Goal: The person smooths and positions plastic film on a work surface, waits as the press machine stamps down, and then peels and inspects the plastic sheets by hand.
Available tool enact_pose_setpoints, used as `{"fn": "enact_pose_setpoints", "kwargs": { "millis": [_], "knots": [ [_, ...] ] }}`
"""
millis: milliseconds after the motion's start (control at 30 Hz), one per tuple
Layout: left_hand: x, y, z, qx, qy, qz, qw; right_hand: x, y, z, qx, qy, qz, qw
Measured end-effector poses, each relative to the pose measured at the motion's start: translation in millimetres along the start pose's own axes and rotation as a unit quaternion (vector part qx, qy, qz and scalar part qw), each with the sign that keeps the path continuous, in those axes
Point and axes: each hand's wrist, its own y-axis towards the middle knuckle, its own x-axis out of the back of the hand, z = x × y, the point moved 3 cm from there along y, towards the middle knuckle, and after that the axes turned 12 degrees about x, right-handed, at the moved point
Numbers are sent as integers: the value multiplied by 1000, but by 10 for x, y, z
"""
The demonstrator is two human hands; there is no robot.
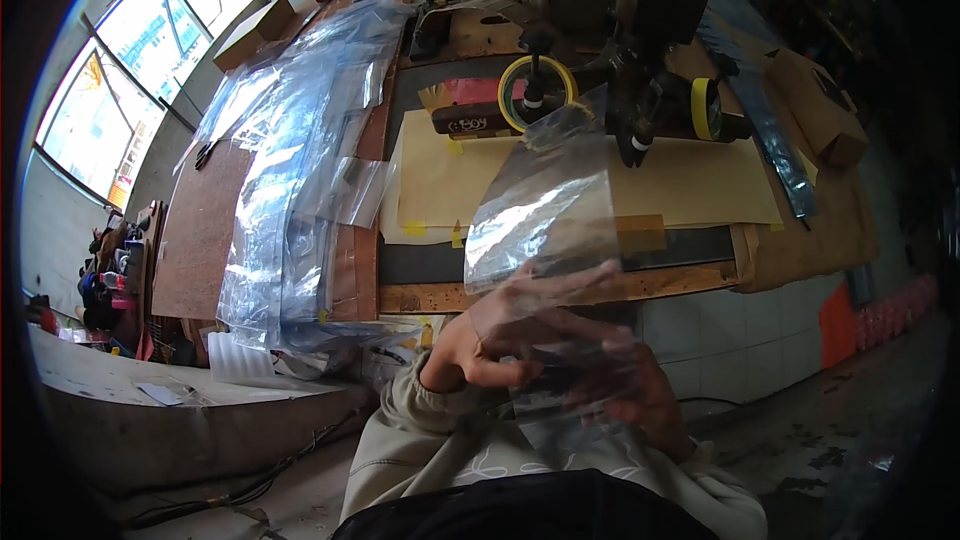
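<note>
A clear plastic bag stands up in front of me, shiny and creased, over the near edge of the work table. My left hand has hold of it from the left, its long fingers stretched across the film and the thumb lower down. Lower right, my right hand grips the bag's lower part; its fingers are curled, blurred and partly seen through the plastic. Beyond the bag lies a cream-coloured sheet on the table, with pieces of yellow tape on it.
Many clear bags lie layered on the brown board to the left. A dark machine with yellow tape rolls rises behind the sheet. On the right are a blue strip and a brown paper-wrapped package. The wooden table edge runs before me.
</note>
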Motion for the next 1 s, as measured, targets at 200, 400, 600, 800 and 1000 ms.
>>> {"fn": "enact_pose_setpoints", "kwargs": {
  "millis": [200,400,600,800,1000],
  "knots": [
    [-233,-659,394,366,-32,-90,926,283,-236,-299,-75,5,-44,996],
    [-304,-744,434,398,62,-248,881,440,-544,-800,-83,-45,-98,991],
    [-377,-588,323,398,138,-290,859,495,-595,-932,-61,-129,-69,987],
    [-248,-541,367,373,270,-262,848,569,-777,-1054,-71,-214,334,915],
    [-298,-500,445,324,251,-217,886,1257,-639,-2376,-149,-397,160,891]
  ]
}}
